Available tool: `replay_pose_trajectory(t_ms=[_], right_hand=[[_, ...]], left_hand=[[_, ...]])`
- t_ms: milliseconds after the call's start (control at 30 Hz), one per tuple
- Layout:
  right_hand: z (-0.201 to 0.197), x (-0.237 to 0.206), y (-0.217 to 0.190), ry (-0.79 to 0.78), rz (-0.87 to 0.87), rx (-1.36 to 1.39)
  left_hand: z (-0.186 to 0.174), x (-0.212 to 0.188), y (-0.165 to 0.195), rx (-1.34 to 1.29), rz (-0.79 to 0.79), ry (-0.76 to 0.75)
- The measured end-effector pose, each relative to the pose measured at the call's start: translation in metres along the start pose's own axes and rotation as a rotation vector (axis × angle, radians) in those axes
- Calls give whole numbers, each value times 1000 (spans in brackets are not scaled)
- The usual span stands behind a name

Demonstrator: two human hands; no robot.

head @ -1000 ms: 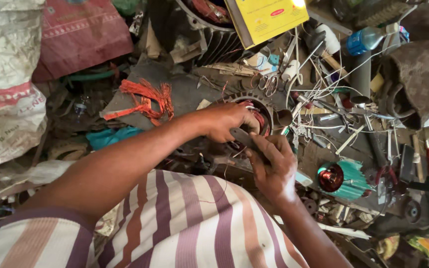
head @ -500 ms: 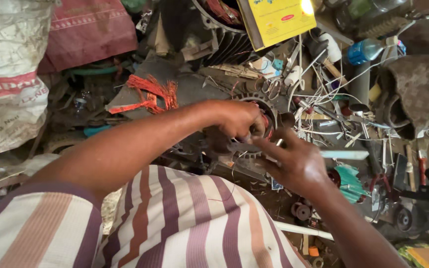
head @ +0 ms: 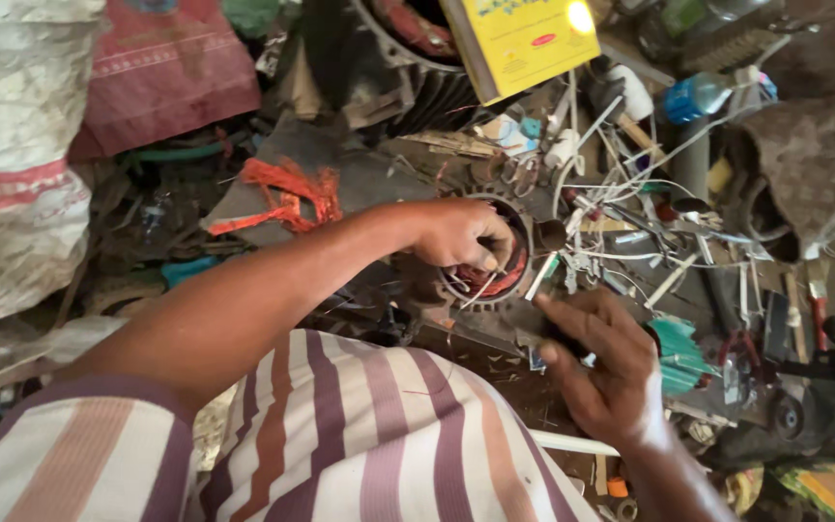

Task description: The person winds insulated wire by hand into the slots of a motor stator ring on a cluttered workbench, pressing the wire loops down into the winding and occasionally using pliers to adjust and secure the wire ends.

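The head camera is looking down over a striped shirt (head: pixel 340 435) in cream, purple and orange at a crowded workshop floor.

The left hand (head: pixel 458 234) is reaching across from the left and is curled closed over the rim of a round motor stator (head: pixel 503 259), a ring-shaped metal part with reddish copper windings showing inside it. The stator is sitting at the centre of the view, just beyond the shirt. The right hand (head: pixel 603 365) is hovering just below and to the right of the stator, palm partly up, its fingers loosely bent around a small dark piece (head: pixel 545 338); what that piece is cannot be told.

At the top centre a flat yellow rectangular box (head: pixel 524 39) with a small red oval label is leaning on a dark finned motor housing (head: pixel 408 68). At the far left a white woven sack (head: pixel 7 164) with a red band is standing, and beside it a dull red sack (head: pixel 161 72) is lying. A tangle of orange-red strips (head: pixel 287 198) is lying left of the stator. To the right, white wires (head: pixel 630 174), a blue-capped bottle (head: pixel 698 95) and a teal fan-like piece (head: pixel 683 353) are lying scattered among tools.
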State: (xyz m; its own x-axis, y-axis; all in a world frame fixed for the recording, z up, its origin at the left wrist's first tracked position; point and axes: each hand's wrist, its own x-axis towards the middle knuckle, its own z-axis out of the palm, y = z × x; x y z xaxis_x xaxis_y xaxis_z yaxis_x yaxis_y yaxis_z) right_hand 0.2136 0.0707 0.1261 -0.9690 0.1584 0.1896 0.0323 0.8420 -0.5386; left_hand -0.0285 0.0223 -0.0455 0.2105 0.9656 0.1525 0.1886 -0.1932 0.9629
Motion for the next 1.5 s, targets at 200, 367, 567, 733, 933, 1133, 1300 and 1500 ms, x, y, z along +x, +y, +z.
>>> replay_pose_trajectory(t_ms=[200,367,567,733,933,1133,1300,1500], right_hand=[[29,-16,-4,-94,105,-51],[27,-9,17,-52,110,-19],[30,0,41,-6,186,145],[54,9,59,117,442,514],[60,17,59,108,378,388],[49,30,29,125,200,-148],[26,5,10,509,135,-227],[-5,-38,25,533,480,44]], left_hand=[[3,-4,0,-150,-70,23],[7,-1,3,-304,-86,6],[4,-2,7,-268,-156,-18],[4,-3,4,2,-18,65],[5,-8,-11,51,140,69],[4,-9,-3,106,232,160],[13,-23,28,102,-97,290],[33,-33,58,-43,-9,585]])
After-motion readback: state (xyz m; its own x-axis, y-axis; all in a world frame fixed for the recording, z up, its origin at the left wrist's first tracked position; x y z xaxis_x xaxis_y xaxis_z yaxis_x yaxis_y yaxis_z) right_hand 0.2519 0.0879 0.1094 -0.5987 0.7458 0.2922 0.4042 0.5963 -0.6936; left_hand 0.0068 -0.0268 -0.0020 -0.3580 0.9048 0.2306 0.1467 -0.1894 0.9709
